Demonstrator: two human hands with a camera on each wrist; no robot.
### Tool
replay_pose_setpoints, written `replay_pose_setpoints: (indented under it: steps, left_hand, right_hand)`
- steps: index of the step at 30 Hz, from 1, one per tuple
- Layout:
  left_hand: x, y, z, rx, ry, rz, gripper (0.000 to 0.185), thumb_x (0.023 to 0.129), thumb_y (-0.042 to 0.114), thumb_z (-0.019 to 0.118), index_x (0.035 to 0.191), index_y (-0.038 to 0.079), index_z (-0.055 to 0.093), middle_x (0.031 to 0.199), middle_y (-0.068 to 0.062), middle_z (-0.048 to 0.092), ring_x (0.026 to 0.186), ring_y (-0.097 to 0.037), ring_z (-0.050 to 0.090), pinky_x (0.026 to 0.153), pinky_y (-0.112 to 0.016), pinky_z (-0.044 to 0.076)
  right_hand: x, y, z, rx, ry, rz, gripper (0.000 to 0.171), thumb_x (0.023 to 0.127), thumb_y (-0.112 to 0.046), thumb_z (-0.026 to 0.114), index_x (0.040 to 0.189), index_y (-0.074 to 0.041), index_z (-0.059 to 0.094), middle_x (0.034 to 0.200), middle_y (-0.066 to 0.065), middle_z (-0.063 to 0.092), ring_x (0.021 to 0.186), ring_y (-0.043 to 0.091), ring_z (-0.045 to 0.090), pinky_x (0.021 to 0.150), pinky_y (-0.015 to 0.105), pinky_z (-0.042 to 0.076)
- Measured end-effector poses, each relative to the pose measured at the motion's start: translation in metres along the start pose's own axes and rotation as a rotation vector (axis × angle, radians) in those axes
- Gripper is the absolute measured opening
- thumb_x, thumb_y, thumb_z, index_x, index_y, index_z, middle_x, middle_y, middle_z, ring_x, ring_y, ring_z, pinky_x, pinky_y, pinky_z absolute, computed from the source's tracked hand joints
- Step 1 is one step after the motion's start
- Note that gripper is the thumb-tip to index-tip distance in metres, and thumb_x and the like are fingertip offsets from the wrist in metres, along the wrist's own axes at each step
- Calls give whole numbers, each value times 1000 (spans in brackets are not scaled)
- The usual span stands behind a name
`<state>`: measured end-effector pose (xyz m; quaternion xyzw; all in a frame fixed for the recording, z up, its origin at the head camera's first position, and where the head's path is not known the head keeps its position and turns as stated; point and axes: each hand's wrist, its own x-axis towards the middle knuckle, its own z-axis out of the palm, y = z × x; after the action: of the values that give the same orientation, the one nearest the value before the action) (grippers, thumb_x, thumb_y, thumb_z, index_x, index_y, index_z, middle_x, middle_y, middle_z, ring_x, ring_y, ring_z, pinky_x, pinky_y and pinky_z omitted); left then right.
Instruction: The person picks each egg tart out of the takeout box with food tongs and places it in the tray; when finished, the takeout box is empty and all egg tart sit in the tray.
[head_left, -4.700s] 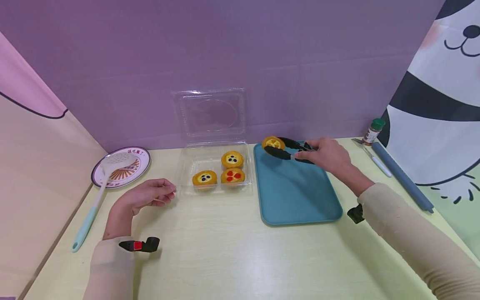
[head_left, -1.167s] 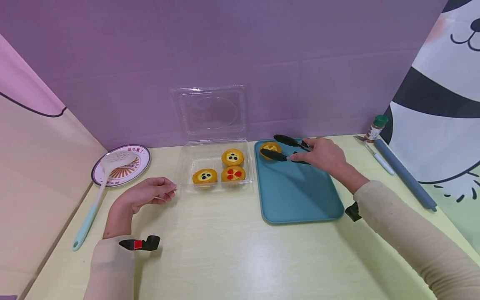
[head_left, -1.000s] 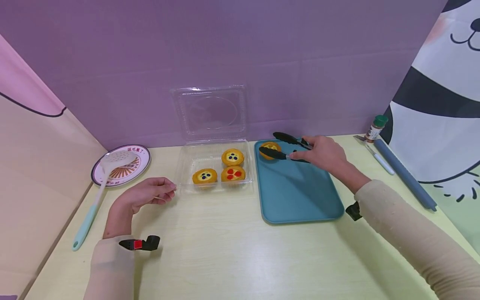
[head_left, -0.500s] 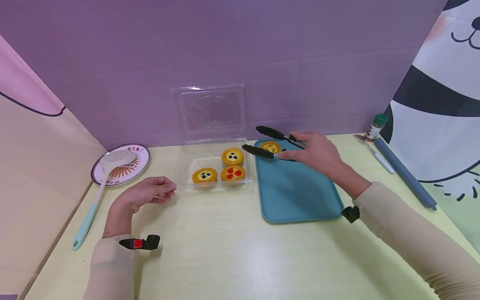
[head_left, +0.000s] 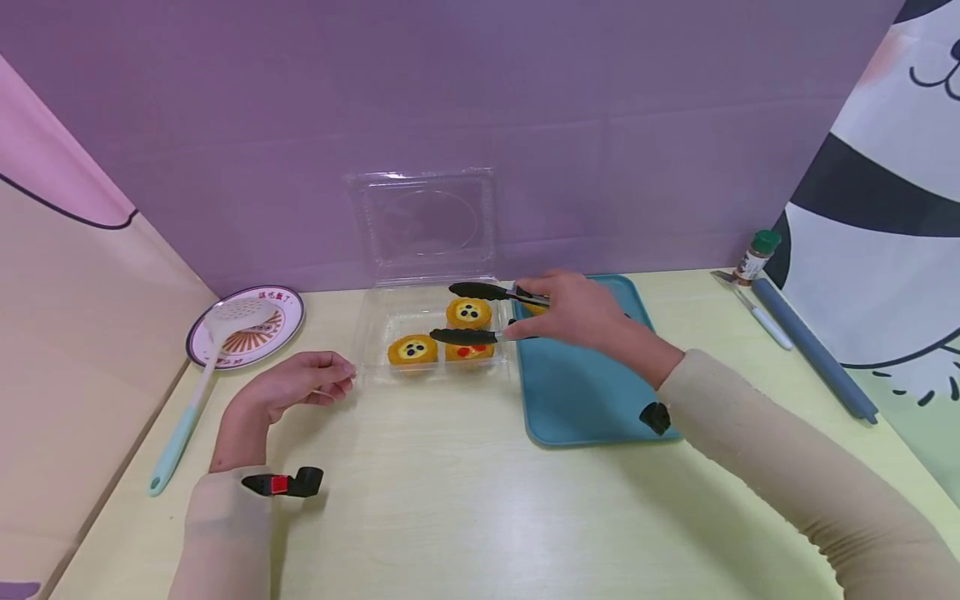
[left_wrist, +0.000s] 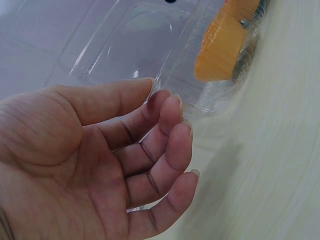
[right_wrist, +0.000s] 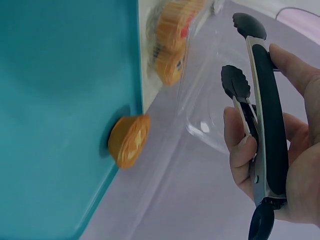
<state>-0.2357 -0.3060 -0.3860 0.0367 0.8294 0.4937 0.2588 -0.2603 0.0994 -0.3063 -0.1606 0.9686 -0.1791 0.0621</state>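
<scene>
My right hand [head_left: 573,312] grips black-tipped tongs [head_left: 463,337], their arms spread apart with nothing between the tips. The tongs hover over the right half of a clear plastic box [head_left: 397,315]. Inside the box are two egg tarts with blue dots, one at front left [head_left: 412,350] and one at back right [head_left: 468,313], plus a red-topped tart [head_left: 471,352] partly covered by the tongs. A yellow-topped tart [right_wrist: 129,141] rests in a corner of the blue tray [head_left: 585,400]; my right hand mostly hides it in the head view. Thumb and fingertips of my left hand [head_left: 303,385] pinch the box's front left corner.
The box's raised lid [head_left: 423,225] stands near the purple backdrop. At left, a slotted turner [head_left: 197,387] lies across a patterned plate [head_left: 288,321]. At right are a green-capped jar [head_left: 756,257], a white-handled knife [head_left: 761,317] and a blue-grey roll [head_left: 813,350].
The yellow-topped tart, earlier between the tongs, was let go in the tray's back left corner. My right hand then moved left with the tongs, over the box. The left hand has stayed put.
</scene>
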Motion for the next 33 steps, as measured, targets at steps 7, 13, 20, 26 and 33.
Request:
replay_pose_setpoints:
  steps: [7,13,20,26,33]
  left_hand:
    - [0,0,0,0,5,-5,34,104,24,54,120,-5,55,98,-3,63,90,-17,61,85,-31,54]
    - [-1,1,0,5,3,2,34,104,24,54,121,-6,55,98,-3,63,90,-18,61,85,-30,54]
    - [0,1,0,4,2,-2,34,104,25,54,121,-5,56,99,-3,64,91,-17,61,85,-30,54]
    - [1,-1,0,-1,0,-3,35,103,26,55,120,-5,56,99,-3,65,90,-16,62,85,-29,54]
    - [2,-2,0,2,6,-9,36,103,27,55,120,-4,56,100,-3,65,90,-16,61,85,-29,54]
  right_hand:
    - [11,-14,13,-69,-22,-88,87,78,-72,70,150,-30,45,154,13,46,108,29,66,62,35,52]
    - [16,-20,18,-60,-37,-113,84,79,-70,70,148,-29,48,151,11,50,103,24,67,66,35,52]
    - [24,-23,22,-72,-68,-124,83,80,-69,70,148,-28,49,150,10,51,106,23,65,68,35,51]
    - [30,-27,26,-99,-91,-111,83,80,-69,70,149,-30,48,137,8,61,68,16,55,50,31,37]
    - [39,-30,35,-76,-104,-103,84,79,-68,72,149,-28,47,70,1,56,47,13,24,45,29,20]
